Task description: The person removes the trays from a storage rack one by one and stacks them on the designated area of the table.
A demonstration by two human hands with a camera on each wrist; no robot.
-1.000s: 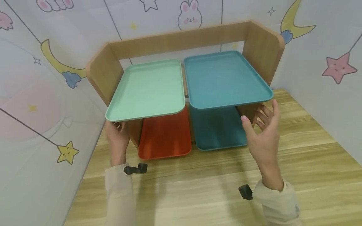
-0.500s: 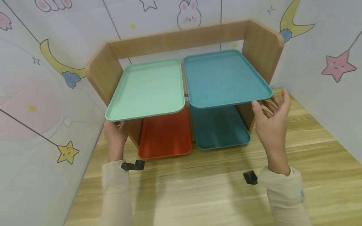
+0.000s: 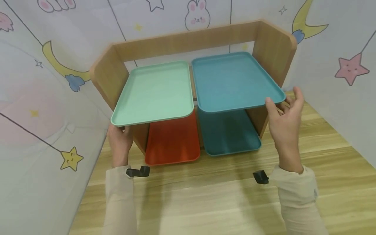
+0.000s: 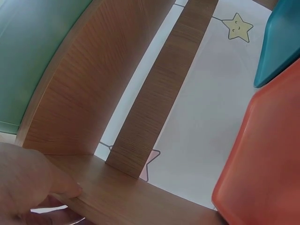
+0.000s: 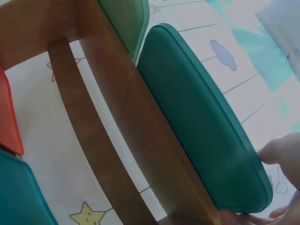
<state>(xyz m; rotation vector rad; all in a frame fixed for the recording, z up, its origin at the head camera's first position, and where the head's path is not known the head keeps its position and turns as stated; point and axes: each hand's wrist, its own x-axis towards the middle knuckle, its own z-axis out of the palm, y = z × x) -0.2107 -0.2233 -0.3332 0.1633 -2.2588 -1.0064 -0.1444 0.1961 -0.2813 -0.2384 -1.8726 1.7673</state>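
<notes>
A two-tier wooden shelf [image 3: 188,40] holds a mint-green tray [image 3: 155,93] at its upper left and a blue tray [image 3: 236,83] at its upper right. My left hand [image 3: 119,143] grips the shelf's left side panel [image 4: 136,199] below the mint tray; its fingertips are partly hidden. At the blue tray's front right corner, my right hand [image 3: 286,133] pinches the edge. Its thumb lies on the front rim, and the fingers reach round the side, close to the wood in the right wrist view.
On the lower tier lie a red tray [image 3: 172,143] at left and a teal tray [image 3: 230,137] at right. Beneath the shelf is a wood-grain tabletop [image 3: 196,202]. A printed white curtain [image 3: 329,98] surrounds the table at the back and sides.
My right hand has moved right and up to the blue tray's front right corner and now pinches it. My left hand stays at the left panel. The trays look unmoved.
</notes>
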